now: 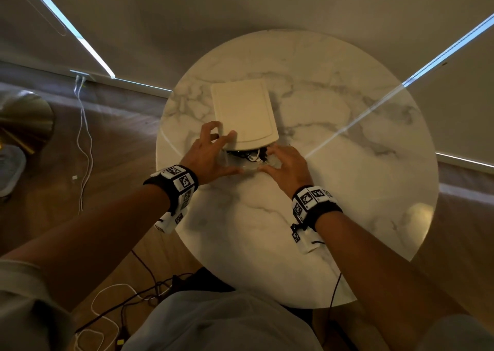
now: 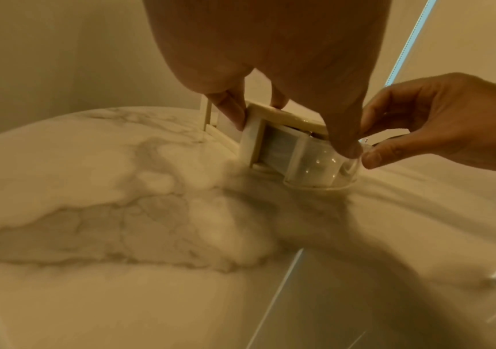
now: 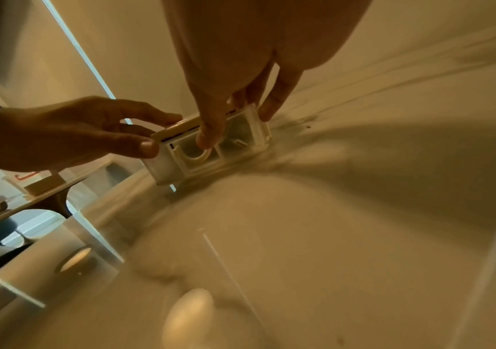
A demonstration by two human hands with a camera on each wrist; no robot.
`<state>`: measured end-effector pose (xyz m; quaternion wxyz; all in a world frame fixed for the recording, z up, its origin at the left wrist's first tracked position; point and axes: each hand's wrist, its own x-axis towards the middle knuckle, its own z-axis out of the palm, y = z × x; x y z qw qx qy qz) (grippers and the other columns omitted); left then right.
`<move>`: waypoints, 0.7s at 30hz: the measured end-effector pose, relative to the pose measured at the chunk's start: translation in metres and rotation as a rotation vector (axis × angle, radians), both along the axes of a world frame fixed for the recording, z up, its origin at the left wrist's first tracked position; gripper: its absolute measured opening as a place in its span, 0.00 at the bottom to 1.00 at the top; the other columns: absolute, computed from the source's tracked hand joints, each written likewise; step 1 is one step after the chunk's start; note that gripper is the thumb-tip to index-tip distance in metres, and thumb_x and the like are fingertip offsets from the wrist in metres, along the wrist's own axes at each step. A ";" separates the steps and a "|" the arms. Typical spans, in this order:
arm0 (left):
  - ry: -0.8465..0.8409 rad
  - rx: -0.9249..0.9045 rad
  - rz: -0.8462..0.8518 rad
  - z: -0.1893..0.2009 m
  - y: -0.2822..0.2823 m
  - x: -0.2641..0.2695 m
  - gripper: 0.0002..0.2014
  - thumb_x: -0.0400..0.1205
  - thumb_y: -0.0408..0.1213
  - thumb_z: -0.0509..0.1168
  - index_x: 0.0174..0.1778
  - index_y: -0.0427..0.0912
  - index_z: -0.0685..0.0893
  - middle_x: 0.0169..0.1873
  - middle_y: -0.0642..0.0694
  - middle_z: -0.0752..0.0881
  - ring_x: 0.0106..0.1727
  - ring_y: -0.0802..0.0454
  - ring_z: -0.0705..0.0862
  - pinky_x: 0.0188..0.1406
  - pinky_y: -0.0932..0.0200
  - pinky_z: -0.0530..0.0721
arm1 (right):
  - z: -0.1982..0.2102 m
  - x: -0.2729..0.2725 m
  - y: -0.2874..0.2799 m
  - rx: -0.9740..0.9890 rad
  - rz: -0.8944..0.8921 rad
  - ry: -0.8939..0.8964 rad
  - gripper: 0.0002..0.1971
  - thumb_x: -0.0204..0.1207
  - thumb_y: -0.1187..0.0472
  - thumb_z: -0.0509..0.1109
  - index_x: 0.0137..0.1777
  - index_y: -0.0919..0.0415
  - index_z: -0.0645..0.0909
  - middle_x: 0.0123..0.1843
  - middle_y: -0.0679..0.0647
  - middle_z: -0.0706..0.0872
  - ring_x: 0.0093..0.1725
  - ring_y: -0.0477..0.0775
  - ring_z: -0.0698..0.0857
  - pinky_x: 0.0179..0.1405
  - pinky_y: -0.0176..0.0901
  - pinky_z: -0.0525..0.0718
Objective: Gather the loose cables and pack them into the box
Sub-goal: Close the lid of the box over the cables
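A clear plastic box (image 1: pixel 239 164) stands mid-table, its cream lid (image 1: pixel 244 113) lying over it with the near edge raised. Black and white cables (image 1: pixel 250 156) show in the gap under that edge. My left hand (image 1: pixel 223 151) grips the box's near-left corner, fingers over the lid's edge and thumb on the front wall. My right hand (image 1: pixel 267 161) grips the near-right corner. In the left wrist view, fingertips (image 2: pixel 232 111) press the lid (image 2: pixel 285 115) onto the box (image 2: pixel 279 151). In the right wrist view, my thumb (image 3: pixel 208 132) lies on the box's front wall (image 3: pixel 166 165).
The round marble table (image 1: pixel 320 190) carries only the box. On the wooden floor, a white cable (image 1: pixel 85 142) runs from a wall socket at the left. More black and white cables (image 1: pixel 125 297) lie near my feet. A brass lamp base (image 1: pixel 24 118) stands far left.
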<state>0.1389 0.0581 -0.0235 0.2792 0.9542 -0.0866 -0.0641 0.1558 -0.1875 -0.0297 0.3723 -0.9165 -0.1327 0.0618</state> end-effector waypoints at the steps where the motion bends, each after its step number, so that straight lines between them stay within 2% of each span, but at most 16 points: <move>1: -0.015 0.005 -0.006 -0.001 0.000 0.000 0.47 0.64 0.68 0.73 0.77 0.48 0.72 0.77 0.35 0.60 0.68 0.33 0.79 0.64 0.38 0.84 | 0.002 0.004 0.002 -0.004 -0.027 -0.014 0.24 0.65 0.57 0.88 0.58 0.62 0.84 0.64 0.57 0.81 0.60 0.57 0.83 0.61 0.53 0.86; 4: -0.017 0.015 -0.019 -0.003 0.002 0.001 0.46 0.65 0.64 0.77 0.77 0.49 0.71 0.78 0.35 0.59 0.68 0.36 0.80 0.65 0.40 0.84 | 0.006 0.018 0.002 -0.006 -0.067 0.098 0.42 0.61 0.56 0.90 0.73 0.58 0.75 0.73 0.57 0.70 0.66 0.53 0.76 0.70 0.44 0.79; 6: -0.020 0.007 -0.013 -0.004 0.003 0.001 0.46 0.65 0.60 0.80 0.77 0.47 0.71 0.77 0.35 0.59 0.67 0.37 0.81 0.66 0.42 0.83 | 0.004 0.029 -0.002 0.006 -0.019 0.222 0.54 0.59 0.53 0.91 0.83 0.54 0.65 0.81 0.57 0.69 0.76 0.55 0.73 0.76 0.48 0.75; 8: -0.018 -0.017 0.014 -0.003 0.000 0.001 0.45 0.64 0.55 0.82 0.75 0.47 0.74 0.77 0.34 0.60 0.66 0.36 0.82 0.66 0.46 0.82 | 0.001 0.037 -0.006 0.002 0.029 0.276 0.58 0.59 0.51 0.91 0.86 0.50 0.61 0.83 0.59 0.73 0.79 0.58 0.74 0.77 0.53 0.76; 10: -0.011 -0.043 0.071 -0.001 -0.003 0.001 0.42 0.64 0.51 0.83 0.73 0.46 0.77 0.76 0.33 0.62 0.64 0.35 0.82 0.63 0.47 0.82 | 0.002 0.044 -0.006 0.010 0.024 0.267 0.53 0.60 0.52 0.91 0.84 0.48 0.66 0.77 0.58 0.81 0.74 0.58 0.80 0.73 0.53 0.81; 12: -0.013 -0.070 0.136 0.000 -0.008 0.003 0.36 0.65 0.47 0.84 0.69 0.45 0.81 0.74 0.33 0.65 0.60 0.36 0.83 0.59 0.45 0.86 | 0.005 0.049 -0.003 0.047 -0.034 0.245 0.44 0.60 0.52 0.91 0.77 0.48 0.74 0.69 0.54 0.87 0.66 0.55 0.86 0.67 0.55 0.85; 15: -0.006 -0.098 0.202 0.001 -0.012 0.008 0.30 0.66 0.45 0.84 0.63 0.44 0.84 0.71 0.34 0.67 0.56 0.38 0.83 0.56 0.49 0.86 | 0.006 0.052 0.001 0.048 -0.078 0.203 0.35 0.59 0.53 0.90 0.66 0.51 0.79 0.60 0.52 0.91 0.59 0.53 0.88 0.59 0.56 0.88; 21: -0.019 -0.072 0.220 0.000 -0.015 0.012 0.27 0.66 0.41 0.83 0.60 0.42 0.85 0.68 0.33 0.69 0.49 0.38 0.83 0.47 0.59 0.79 | 0.009 0.056 0.001 0.020 -0.075 0.159 0.32 0.61 0.55 0.89 0.64 0.58 0.80 0.57 0.56 0.92 0.57 0.57 0.89 0.57 0.55 0.87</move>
